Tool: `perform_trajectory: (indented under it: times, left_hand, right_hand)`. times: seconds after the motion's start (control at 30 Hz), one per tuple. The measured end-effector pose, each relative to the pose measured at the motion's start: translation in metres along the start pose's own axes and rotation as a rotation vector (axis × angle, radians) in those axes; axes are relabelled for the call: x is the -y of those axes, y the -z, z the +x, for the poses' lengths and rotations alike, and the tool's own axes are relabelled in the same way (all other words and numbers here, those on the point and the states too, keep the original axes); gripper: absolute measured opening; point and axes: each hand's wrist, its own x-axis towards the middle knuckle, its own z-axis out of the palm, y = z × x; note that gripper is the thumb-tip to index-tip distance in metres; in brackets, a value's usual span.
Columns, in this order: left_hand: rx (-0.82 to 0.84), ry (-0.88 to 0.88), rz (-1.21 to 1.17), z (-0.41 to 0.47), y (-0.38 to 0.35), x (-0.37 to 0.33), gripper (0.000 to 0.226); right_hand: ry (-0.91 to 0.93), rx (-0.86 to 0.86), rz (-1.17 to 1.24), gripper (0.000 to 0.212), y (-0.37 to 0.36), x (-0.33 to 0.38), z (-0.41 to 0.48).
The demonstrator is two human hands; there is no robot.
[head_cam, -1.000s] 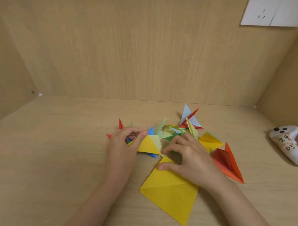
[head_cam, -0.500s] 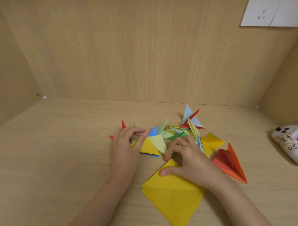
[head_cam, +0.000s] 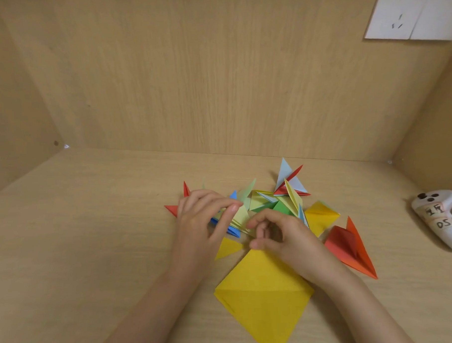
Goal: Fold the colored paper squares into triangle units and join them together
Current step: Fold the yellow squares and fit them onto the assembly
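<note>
My left hand (head_cam: 201,224) grips a joined cluster of units (head_cam: 238,217) in blue, pale green and red, with the thumb lying across its pale top. My right hand (head_cam: 284,237) is curled, and its index finger and thumb tips pinch the cluster's near right edge. A small yellow triangle unit (head_cam: 227,247) lies loose on the table just below my left thumb. A stack of yellow paper squares (head_cam: 261,299) lies in front of my right wrist, which covers its upper right corner.
More folded units lie behind and to the right: green and pale yellow ones (head_cam: 281,206), a light blue and red one (head_cam: 288,180), a yellow one (head_cam: 321,215), and orange-red ones (head_cam: 350,246). A white controller (head_cam: 439,219) lies far right. Wooden walls enclose the table.
The yellow triangle unit has left my left hand's fingers and now lies on the table. My right hand lifted off the yellow stack and moved up to the cluster.
</note>
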Motion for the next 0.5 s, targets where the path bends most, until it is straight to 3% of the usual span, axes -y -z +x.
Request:
perform_trajectory:
  times: [0.13, 0.3, 0.4, 0.5]
  left_hand:
    - [0.123, 0.019, -0.111, -0.002, 0.000, -0.003, 0.032]
    - [0.218, 0.075, -0.250, -0.002, 0.001, -0.009, 0.025]
    - [0.236, 0.200, -0.251, -0.003, 0.001, -0.009, 0.031]
    - [0.189, 0.261, -0.297, -0.002, -0.002, -0.008, 0.023]
  right_hand:
    - [0.041, -0.240, 0.148, 0.018, 0.004, 0.006, 0.000]
    - [0.121, -0.492, 0.366, 0.014, 0.010, 0.010, -0.002]
    - [0.140, -0.605, 0.466, 0.010, 0.014, 0.009, -0.003]
    - [0.140, -0.643, 0.470, 0.009, 0.014, 0.009, -0.003]
